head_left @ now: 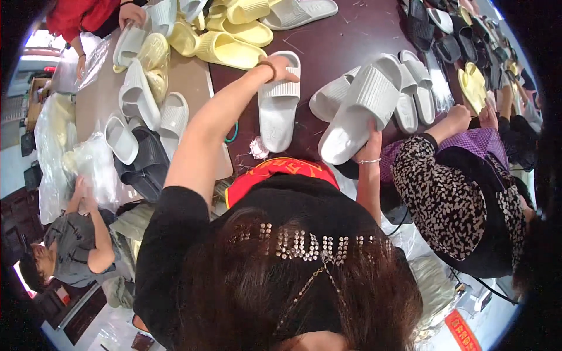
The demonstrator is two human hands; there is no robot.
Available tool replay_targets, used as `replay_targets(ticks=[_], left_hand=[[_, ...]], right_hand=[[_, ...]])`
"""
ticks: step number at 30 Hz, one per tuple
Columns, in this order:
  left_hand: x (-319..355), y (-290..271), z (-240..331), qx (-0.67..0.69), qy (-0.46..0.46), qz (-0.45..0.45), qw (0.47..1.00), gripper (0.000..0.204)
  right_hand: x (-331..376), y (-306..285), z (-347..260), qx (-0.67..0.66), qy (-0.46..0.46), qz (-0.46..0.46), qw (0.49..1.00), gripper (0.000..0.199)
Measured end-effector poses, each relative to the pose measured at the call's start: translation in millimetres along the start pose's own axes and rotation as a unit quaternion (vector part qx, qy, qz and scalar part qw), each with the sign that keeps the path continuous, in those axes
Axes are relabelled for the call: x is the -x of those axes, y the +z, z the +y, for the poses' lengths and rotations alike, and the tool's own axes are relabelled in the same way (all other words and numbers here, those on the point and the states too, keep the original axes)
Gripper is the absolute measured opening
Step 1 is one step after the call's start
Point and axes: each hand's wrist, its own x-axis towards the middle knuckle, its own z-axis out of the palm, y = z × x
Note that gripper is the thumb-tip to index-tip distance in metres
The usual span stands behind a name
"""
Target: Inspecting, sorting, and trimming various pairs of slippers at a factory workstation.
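Stretching across the dark table, the left hand rests on one white slipper lying flat; its fingers are hidden, so I cannot tell its grip. The right hand grips one bigger-looking white slipper, lifted up. Four yellow slippers lie behind.

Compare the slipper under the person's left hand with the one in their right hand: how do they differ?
The flat slipper lies sole-down on the dark table, with the left hand resting on its strap end. The raised slipper is held off the table by the right hand, tilted and showing its ribbed strap. Both are pale grey slides.
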Motion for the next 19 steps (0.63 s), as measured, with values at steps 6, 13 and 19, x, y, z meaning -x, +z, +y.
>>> replay_targets(ticks=[6,13,19], left_hand=[[113,-80,-30,0.166,0.136,0.238,0.947,0.035],[217,-87,-92,0.254,-0.136,0.521,0.803,0.019],[206,-9,-112,0.737,-0.060,0.511,0.438,0.030]], right_hand=[[-25,20,-12,-0.019,-0.004,-0.016,1.000,0.038],[-64,55,-3,-0.084,-0.015,-0.050,0.995,0.047],[-80,84,8,-0.047,-0.068,-0.075,0.994,0.055]])
